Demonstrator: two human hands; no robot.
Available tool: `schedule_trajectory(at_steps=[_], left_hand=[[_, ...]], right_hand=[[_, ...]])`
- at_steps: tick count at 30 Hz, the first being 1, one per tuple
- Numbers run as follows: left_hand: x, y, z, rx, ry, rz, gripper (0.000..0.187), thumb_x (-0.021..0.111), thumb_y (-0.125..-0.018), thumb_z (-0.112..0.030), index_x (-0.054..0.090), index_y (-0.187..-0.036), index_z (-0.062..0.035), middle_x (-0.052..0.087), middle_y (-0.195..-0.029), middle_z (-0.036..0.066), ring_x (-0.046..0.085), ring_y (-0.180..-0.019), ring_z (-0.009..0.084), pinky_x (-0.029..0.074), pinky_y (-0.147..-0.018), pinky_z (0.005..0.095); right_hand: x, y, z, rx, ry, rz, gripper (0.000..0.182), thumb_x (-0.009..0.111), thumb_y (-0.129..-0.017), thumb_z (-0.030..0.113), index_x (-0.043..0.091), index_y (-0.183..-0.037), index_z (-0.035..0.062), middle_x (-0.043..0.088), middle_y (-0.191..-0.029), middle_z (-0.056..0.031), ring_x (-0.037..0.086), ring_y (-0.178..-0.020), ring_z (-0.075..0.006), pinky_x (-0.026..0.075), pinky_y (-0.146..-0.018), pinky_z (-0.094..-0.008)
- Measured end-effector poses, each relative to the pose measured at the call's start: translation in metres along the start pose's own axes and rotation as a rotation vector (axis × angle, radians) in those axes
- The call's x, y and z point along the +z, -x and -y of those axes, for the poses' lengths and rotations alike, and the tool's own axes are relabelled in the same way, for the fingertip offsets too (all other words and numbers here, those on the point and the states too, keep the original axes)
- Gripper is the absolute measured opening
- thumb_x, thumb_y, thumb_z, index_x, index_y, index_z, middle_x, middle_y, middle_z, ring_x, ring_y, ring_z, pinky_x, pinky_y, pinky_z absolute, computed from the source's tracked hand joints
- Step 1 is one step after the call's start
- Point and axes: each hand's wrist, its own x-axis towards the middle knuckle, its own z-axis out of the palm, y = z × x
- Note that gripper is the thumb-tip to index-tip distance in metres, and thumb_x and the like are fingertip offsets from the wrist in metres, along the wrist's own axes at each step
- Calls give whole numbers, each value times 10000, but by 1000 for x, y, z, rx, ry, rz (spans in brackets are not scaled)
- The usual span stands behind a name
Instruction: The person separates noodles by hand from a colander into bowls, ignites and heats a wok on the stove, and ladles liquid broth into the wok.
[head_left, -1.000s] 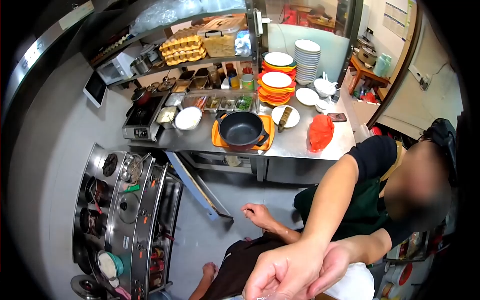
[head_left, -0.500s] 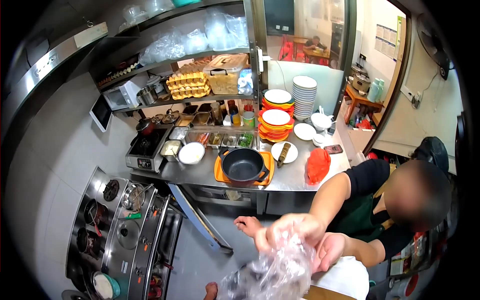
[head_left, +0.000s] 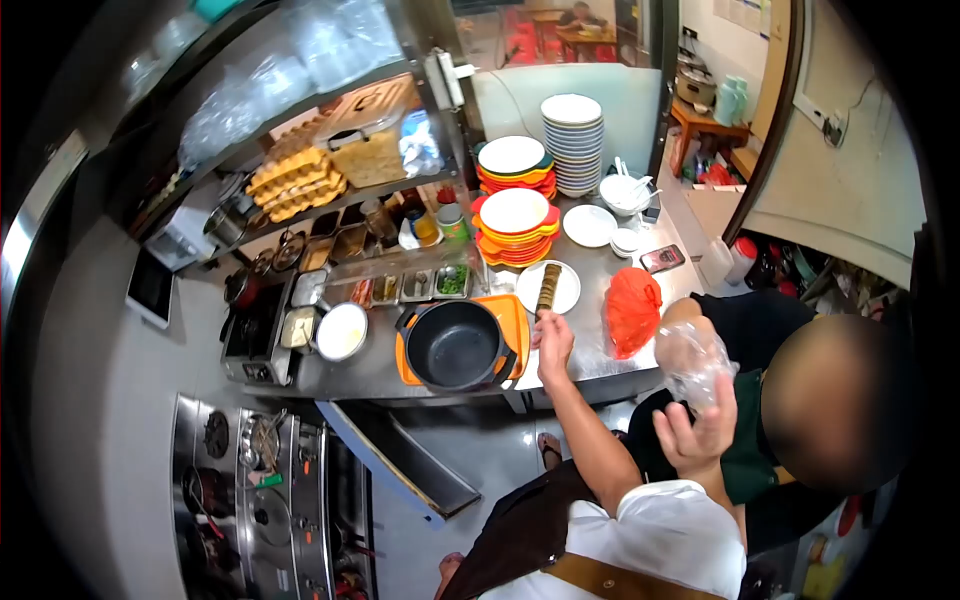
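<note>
My right hand [head_left: 553,350] reaches out over the steel counter, its fingers curled closed at the lower end of a brown banded stick-like item [head_left: 549,286]. That item lies on a white plate [head_left: 570,291]; its exact kind I cannot make out. Left of my hand, a black two-handled pot [head_left: 455,343] sits on an orange tray [head_left: 515,318]. My left hand is out of view. Beside me a co-worker in a dark shirt and green apron has crumpled clear plastic [head_left: 700,365] around one hand, with the other hand [head_left: 698,430] raised below it.
A red plastic bag [head_left: 632,310] and a phone [head_left: 661,259] lie to the right on the counter. Stacked plates [head_left: 571,150] and orange-rimmed dishes [head_left: 515,225] stand behind. A white bowl [head_left: 342,331] is left of the pot. Below, a cabinet door [head_left: 385,465] hangs open beside the stove [head_left: 270,500].
My right hand has moved up to the item on the plate. The co-worker's hands and the clear plastic have moved away to the right. The view has shifted and tilted.
</note>
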Motion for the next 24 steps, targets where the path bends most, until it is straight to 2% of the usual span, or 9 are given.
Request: schedule_trajectory(at_steps=[3,5,6,8,10,13,19,21,24], left_hand=[[36,-8,-47,-153,171,110,95,512,-834,20,546,-918,-11,550,-680,86,554,-559,225,497,-504,358],[65,15,-55,122,-120,-125,95,490,-870,-8,519,-961,-1,547,-699,91,551,-566,217,497,-502,355],[94,40,-75,130,-135,-172,162,603,-870,-5,473,-776,-28,497,-707,44,476,-627,155,462,-610,355],[103,53,-80,125,-222,-187,161,599,-872,-39,477,-768,-34,495,-702,39,469,-628,152,454,-606,352],[108,65,-82,99,-293,-185,166,596,-875,-73,480,-759,-40,492,-696,34,463,-629,149,447,-601,348],[109,78,-81,59,-371,-203,184,590,-879,-124,486,-747,-49,489,-688,26,452,-631,144,437,-595,343],[95,101,-72,6,-451,-219,243,579,-888,-226,497,-723,-67,482,-671,11,432,-634,135,415,-582,332],[88,108,-67,7,-454,-212,267,575,-891,-260,500,-715,-73,480,-666,6,425,-635,131,408,-578,329],[76,116,-58,31,-434,-191,305,569,-895,-312,506,-703,-82,476,-657,-2,414,-637,127,397,-571,323]], right_hand=[[-2,-98,-17,64,-203,-303,175,537,-904,214,576,-883,45,520,-651,-26,466,-446,-103,374,-380,-249],[-13,-177,-36,85,-175,-474,178,542,-896,211,575,-859,40,528,-627,-38,478,-446,-119,383,-377,-260],[-26,-220,-51,99,-135,-558,179,542,-894,207,571,-842,39,538,-623,-49,485,-443,-131,379,-370,-272],[-55,-299,-73,316,-192,-617,254,518,-897,264,544,-779,41,515,-607,-67,461,-419,-179,350,-357,-315],[-86,-359,-105,428,-157,-526,286,497,-907,277,532,-778,24,517,-582,-88,458,-416,-202,350,-365,-344],[-84,-383,-83,407,87,-358,325,483,-913,304,523,-780,10,510,-556,-102,458,-417,-207,348,-368,-355],[-81,-417,-90,392,314,-445,256,424,-861,222,520,-770,2,509,-555,-123,439,-405,-203,336,-364,-342],[-75,-415,-86,372,262,-389,213,402,-826,182,516,-751,18,521,-577,-106,432,-412,-172,323,-359,-321],[-60,-399,-61,489,-82,-204,188,426,-827,203,505,-729,63,497,-573,-26,413,-433,-112,294,-366,-256]])
